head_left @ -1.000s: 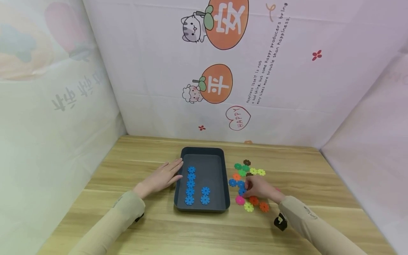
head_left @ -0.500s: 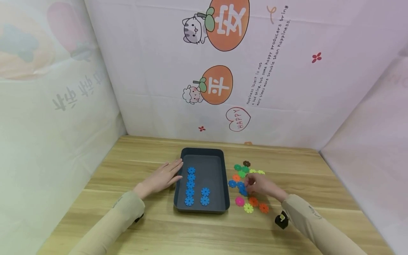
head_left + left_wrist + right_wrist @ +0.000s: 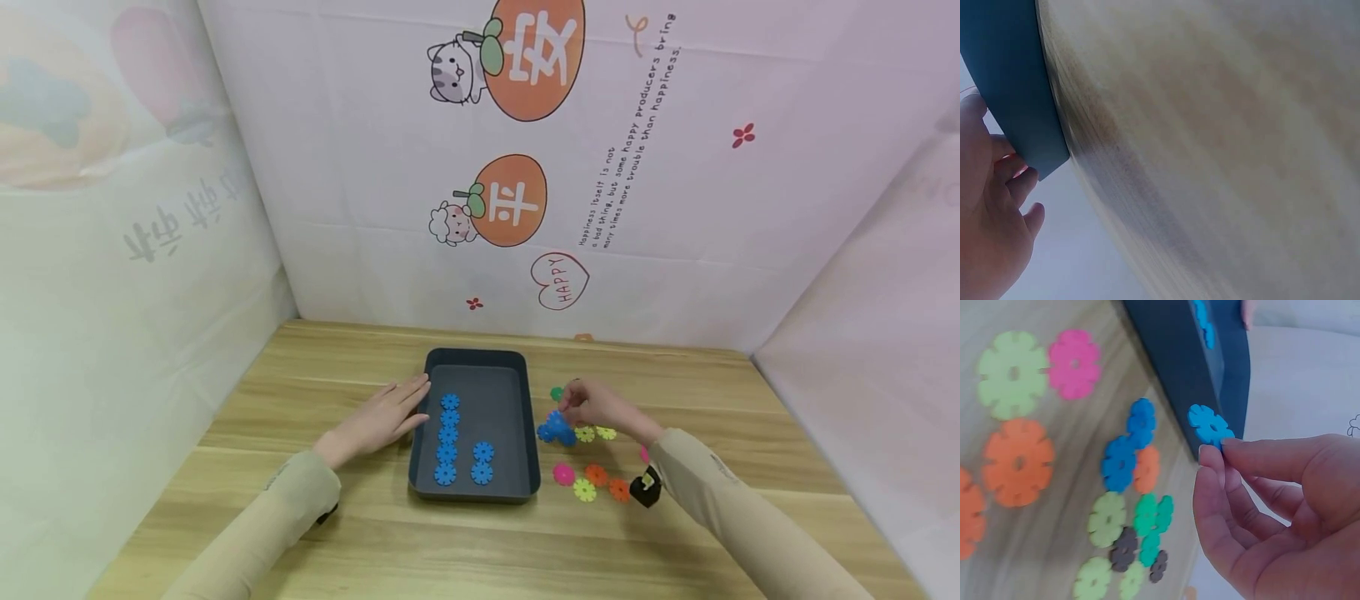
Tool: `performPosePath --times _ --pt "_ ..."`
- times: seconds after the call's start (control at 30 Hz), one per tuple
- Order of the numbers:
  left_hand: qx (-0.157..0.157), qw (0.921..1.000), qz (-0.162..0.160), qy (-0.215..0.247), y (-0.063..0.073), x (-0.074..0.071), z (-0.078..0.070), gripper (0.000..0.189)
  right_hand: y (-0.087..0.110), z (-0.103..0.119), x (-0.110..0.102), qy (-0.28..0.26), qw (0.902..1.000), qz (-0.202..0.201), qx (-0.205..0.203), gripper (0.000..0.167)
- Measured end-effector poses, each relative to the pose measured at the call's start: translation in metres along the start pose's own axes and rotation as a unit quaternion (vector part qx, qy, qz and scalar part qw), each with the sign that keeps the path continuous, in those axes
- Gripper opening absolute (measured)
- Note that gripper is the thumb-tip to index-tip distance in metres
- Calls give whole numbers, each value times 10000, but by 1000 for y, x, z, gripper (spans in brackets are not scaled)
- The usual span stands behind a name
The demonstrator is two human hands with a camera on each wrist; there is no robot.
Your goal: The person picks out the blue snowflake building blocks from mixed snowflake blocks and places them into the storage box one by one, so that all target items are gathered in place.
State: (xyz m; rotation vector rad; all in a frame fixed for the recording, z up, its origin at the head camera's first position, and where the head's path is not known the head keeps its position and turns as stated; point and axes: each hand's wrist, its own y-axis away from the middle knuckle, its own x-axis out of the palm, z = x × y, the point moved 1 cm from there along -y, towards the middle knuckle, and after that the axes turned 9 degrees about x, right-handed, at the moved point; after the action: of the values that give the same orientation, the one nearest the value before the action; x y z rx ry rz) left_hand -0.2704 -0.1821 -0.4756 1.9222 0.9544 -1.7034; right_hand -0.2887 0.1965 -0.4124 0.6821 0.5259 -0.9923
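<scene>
A blue notched disc [image 3: 1211,426] is pinched between the thumb and index finger of my right hand [image 3: 603,408], lifted above the loose pieces right of the tray. In the right wrist view two more blue discs [image 3: 1119,464] lie on the table below it. My left hand [image 3: 378,421] rests with straight fingers against the left rim of the dark grey tray [image 3: 504,400]. Inside the tray, several blue discs [image 3: 447,434] form a column on the left. Two others [image 3: 483,452] lie one behind the other nearer the middle.
Loose discs in other colours lie right of the tray: pink [image 3: 564,474], yellow-green [image 3: 585,490], orange [image 3: 596,475], plus green [image 3: 1145,514] and brown [image 3: 1124,549]. A printed cloth wall [image 3: 375,208] rises behind the wooden table [image 3: 360,533].
My right hand has picked up a blue disc from the pile and raised it, moving slightly left and away from me. The left hand has stayed at the tray's rim.
</scene>
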Motion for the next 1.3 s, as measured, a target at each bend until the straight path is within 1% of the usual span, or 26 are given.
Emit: performPosePath --times 0.13,0.27,0.43,0.53,0.67,0.8,0.93,1.1,1.3 --pt "5 10000 -3 6 0 0 0 64 -9 9 -2 -118 9998 -34 129 7" --pt "1 10000 17 -36 0 0 0 64 -15 21 -1 121 9998 -125 99 7" --pt "-13 10000 3 -17 0 0 0 64 -21 38 4 254 9996 2 80 6" --pt "-13 10000 -6 -4 0 0 0 64 -26 48 10 215 9997 107 55 6" --pt "-3 10000 -5 -12 0 0 1 63 -33 57 20 343 9993 172 -47 5" --pt "-14 10000 -6 -34 -1 1 1 63 -42 62 30 565 9982 198 -97 4" --pt "-26 10000 6 -48 -1 0 0 63 -47 66 39 689 9969 384 -74 3" --pt "-9 10000 -2 -31 -1 -2 -1 63 -50 71 48 758 9954 584 19 3" --pt "-3 10000 -8 -78 -1 -2 -2 62 -53 73 54 781 9945 696 29 3"
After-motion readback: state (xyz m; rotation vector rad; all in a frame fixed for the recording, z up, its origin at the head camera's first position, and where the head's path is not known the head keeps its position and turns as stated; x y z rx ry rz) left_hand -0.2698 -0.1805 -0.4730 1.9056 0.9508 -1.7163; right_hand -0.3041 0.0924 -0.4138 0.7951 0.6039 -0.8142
